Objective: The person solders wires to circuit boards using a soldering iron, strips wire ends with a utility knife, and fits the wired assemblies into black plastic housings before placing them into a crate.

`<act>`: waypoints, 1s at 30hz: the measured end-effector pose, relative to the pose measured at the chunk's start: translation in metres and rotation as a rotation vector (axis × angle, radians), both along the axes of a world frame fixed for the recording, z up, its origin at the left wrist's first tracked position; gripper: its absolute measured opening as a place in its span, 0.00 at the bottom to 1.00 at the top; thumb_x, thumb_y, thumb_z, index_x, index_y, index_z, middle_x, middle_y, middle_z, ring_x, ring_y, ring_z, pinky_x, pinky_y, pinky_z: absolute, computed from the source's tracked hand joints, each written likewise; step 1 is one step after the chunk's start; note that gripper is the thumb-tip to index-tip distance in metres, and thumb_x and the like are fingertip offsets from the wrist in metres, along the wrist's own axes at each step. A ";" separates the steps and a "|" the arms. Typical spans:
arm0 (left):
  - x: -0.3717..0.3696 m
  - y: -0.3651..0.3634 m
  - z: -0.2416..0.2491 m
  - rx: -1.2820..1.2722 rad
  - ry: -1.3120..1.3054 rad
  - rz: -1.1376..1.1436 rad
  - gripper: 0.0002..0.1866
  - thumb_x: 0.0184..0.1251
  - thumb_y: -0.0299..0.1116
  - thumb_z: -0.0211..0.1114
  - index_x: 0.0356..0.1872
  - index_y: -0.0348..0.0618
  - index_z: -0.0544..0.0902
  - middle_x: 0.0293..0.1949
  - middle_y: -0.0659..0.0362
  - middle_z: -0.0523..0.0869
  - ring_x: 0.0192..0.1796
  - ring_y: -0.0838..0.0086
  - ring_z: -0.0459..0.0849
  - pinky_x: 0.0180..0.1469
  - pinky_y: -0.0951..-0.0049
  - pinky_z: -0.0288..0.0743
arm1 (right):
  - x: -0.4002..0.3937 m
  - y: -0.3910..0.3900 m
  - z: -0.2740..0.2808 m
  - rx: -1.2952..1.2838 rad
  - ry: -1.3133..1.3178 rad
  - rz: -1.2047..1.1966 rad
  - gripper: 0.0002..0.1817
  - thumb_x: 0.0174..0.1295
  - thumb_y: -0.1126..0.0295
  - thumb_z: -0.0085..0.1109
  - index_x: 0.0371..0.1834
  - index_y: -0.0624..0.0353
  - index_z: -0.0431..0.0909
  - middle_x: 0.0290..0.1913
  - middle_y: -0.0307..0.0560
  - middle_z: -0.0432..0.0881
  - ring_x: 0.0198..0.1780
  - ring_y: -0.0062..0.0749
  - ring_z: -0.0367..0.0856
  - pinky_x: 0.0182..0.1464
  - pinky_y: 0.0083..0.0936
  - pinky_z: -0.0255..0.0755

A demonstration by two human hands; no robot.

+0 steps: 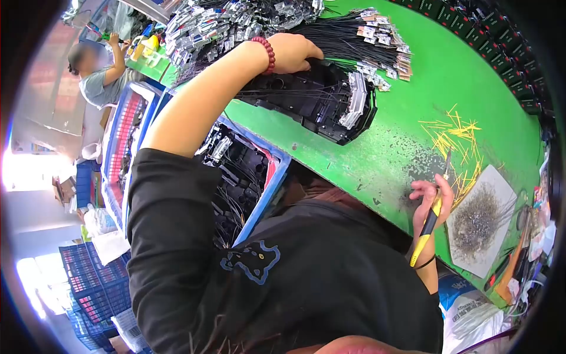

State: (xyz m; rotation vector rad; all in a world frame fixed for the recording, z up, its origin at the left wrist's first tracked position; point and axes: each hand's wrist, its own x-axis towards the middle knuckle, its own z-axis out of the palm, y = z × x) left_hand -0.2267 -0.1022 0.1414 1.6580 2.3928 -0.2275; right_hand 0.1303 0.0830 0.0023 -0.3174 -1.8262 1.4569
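Observation:
My left hand (292, 53), with a red bead bracelet at the wrist, is closed at the far edge of a black plastic housing (306, 100). Its fingertips are partly hidden there. The housing lies on the green table, and a silvery clear strip (355, 100) sits at its right end. Bundles of black cables with pale tags (354, 44) lie just beyond this hand. In my right hand (433, 203), over the table's near edge, is a slim tool (425, 233) with a yellow and black handle. Its thin pointed metal tip points away from me.
Thin yellow sticks (463, 141) and dark scraps litter the table. A white sheet (489, 248) holds a pile of dark bits. Blue crates (277, 177) with black parts stand below the table's left edge. Another person (103, 82) is at the far left.

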 end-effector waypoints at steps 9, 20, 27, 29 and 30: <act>0.007 -0.143 0.036 0.400 0.267 0.678 0.20 0.66 0.49 0.52 0.38 0.43 0.84 0.34 0.48 0.85 0.40 0.52 0.83 0.45 0.56 0.75 | 0.003 0.000 0.001 -0.040 -0.013 0.019 0.14 0.69 0.67 0.50 0.53 0.64 0.68 0.31 0.54 0.81 0.26 0.27 0.78 0.27 0.19 0.74; 0.145 -0.193 -0.082 0.726 -0.760 0.952 0.13 0.62 0.32 0.63 0.45 0.35 0.81 0.20 0.70 0.75 0.20 0.87 0.69 0.22 0.82 0.62 | 0.000 0.002 -0.005 -0.040 -0.068 0.059 0.16 0.69 0.64 0.50 0.53 0.64 0.68 0.31 0.53 0.82 0.24 0.24 0.76 0.28 0.19 0.72; 0.104 -0.156 -0.022 0.948 -0.466 0.951 0.09 0.64 0.31 0.61 0.28 0.36 0.79 0.17 0.66 0.76 0.20 0.84 0.72 0.24 0.81 0.65 | -0.001 0.000 0.000 0.011 -0.062 0.015 0.12 0.69 0.68 0.50 0.50 0.63 0.70 0.30 0.52 0.82 0.23 0.23 0.76 0.26 0.18 0.72; 0.115 -0.161 -0.020 0.741 -0.239 0.938 0.15 0.60 0.35 0.65 0.18 0.37 0.76 0.12 0.67 0.72 0.17 0.84 0.68 0.20 0.78 0.61 | 0.002 0.003 -0.002 0.087 -0.045 0.032 0.11 0.68 0.70 0.51 0.48 0.65 0.72 0.30 0.52 0.82 0.23 0.23 0.77 0.26 0.18 0.73; 0.115 -0.175 -0.035 0.734 -0.013 0.850 0.18 0.59 0.38 0.66 0.16 0.37 0.75 0.11 0.66 0.72 0.17 0.85 0.67 0.20 0.78 0.61 | 0.003 0.003 -0.004 0.124 -0.031 0.034 0.10 0.68 0.71 0.51 0.48 0.65 0.72 0.30 0.52 0.82 0.23 0.23 0.77 0.26 0.18 0.73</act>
